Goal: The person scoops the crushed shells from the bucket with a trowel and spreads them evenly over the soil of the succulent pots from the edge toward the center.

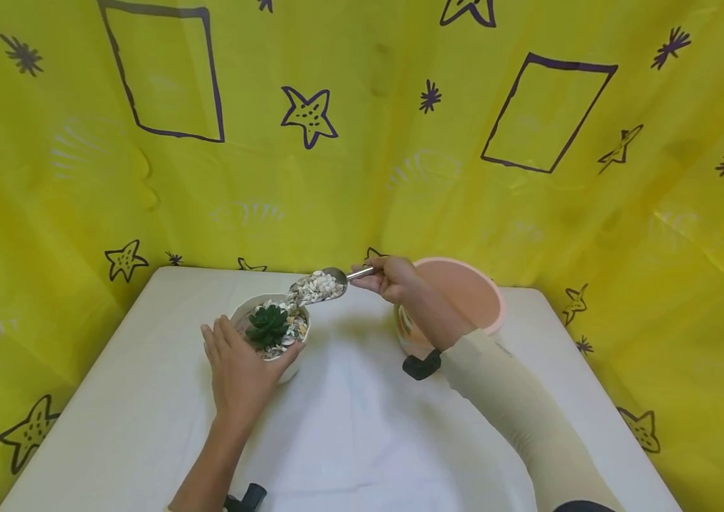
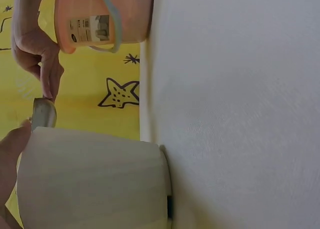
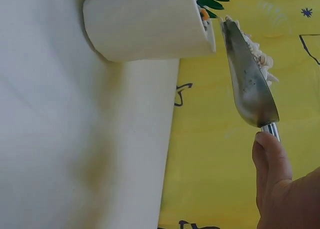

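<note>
A white plant pot (image 1: 290,371) stands on the table, holding a dark green succulent (image 1: 267,327) bedded in small stones or shells. My left hand (image 1: 242,377) holds the pot from the near side, thumb at its right and fingers at its left. With thumb and fingers, my right hand (image 1: 397,281) grips the handle of a metal scoop (image 3: 247,89). Pale pebbles or shells (image 1: 318,286) fill the scoop, whose tip points left at the pot's rim. In the left wrist view, the pot wall (image 2: 95,184) hides most of the scoop and the plant.
A pink bucket (image 1: 501,306) with a pale handle and a label stands right of the pot, partly behind my right forearm; its contents are hidden. A white cloth (image 1: 349,427) covers the table. Behind hangs a yellow curtain (image 1: 362,178) with drawn stars.
</note>
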`<control>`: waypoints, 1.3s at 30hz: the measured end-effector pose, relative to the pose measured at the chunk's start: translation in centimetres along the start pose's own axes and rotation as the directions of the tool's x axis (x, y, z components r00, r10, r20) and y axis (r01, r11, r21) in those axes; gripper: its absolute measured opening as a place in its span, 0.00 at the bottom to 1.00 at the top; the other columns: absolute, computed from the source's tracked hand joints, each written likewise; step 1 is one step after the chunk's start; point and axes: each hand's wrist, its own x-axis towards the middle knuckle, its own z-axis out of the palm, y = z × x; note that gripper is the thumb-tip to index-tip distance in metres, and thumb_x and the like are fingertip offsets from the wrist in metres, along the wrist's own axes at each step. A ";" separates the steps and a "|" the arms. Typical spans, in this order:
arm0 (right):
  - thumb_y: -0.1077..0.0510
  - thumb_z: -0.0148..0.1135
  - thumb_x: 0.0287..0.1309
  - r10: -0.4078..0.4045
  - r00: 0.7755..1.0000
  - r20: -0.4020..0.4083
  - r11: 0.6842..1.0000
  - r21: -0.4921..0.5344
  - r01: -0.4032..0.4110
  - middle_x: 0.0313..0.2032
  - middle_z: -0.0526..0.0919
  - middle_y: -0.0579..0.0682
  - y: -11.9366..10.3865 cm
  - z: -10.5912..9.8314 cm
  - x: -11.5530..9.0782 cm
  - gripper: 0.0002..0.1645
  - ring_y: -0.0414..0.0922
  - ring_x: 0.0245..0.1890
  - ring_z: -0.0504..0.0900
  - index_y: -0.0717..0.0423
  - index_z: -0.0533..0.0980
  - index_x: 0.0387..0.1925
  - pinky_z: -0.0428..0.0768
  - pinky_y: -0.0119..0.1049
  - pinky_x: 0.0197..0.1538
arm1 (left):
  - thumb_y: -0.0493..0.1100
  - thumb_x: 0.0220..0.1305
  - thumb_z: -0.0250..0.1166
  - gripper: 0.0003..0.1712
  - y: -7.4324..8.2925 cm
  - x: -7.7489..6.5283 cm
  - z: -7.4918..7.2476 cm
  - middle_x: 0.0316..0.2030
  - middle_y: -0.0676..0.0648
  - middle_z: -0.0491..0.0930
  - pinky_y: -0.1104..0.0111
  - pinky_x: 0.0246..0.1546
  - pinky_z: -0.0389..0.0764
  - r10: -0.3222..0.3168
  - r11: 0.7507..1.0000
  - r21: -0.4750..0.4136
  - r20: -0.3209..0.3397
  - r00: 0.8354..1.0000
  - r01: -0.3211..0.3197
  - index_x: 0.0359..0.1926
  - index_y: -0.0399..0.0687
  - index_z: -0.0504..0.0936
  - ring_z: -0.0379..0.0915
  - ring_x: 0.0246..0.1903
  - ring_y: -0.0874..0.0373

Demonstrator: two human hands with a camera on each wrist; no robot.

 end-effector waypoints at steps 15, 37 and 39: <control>0.64 0.45 0.83 -0.043 0.998 -0.040 0.999 0.015 0.043 0.67 0.75 0.69 1.0 0.6 0.3 0.10 0.61 0.61 0.77 0.66 0.72 0.50 0.84 0.48 0.48 | 0.65 0.52 0.81 0.79 -2.8 3.0 -2.9 0.80 0.23 0.34 0.29 0.68 0.57 0.057 0.994 -0.105 0.320 0.946 -0.024 0.81 0.28 0.40 0.38 0.77 0.22; 0.63 0.46 0.83 -0.050 0.997 -0.061 0.999 0.013 0.051 0.64 0.78 0.70 1.7 1.1 -0.1 0.09 0.62 0.59 0.79 0.64 0.72 0.46 0.85 0.46 0.44 | 0.65 0.45 0.84 0.83 -0.1 0.5 -0.6 0.78 0.21 0.44 0.34 0.73 0.52 -0.068 0.996 -0.059 0.085 0.994 0.073 0.79 0.23 0.41 0.32 0.79 0.26; 0.63 0.46 0.83 -0.051 0.997 -0.066 0.999 0.013 0.052 0.64 0.78 0.69 1.8 1.1 0.0 0.09 0.62 0.59 0.80 0.64 0.72 0.47 0.86 0.46 0.42 | 0.64 0.46 0.84 0.82 -0.3 0.5 -0.5 0.78 0.21 0.44 0.33 0.72 0.54 -0.072 0.996 -0.055 0.072 0.995 0.076 0.79 0.23 0.41 0.33 0.79 0.26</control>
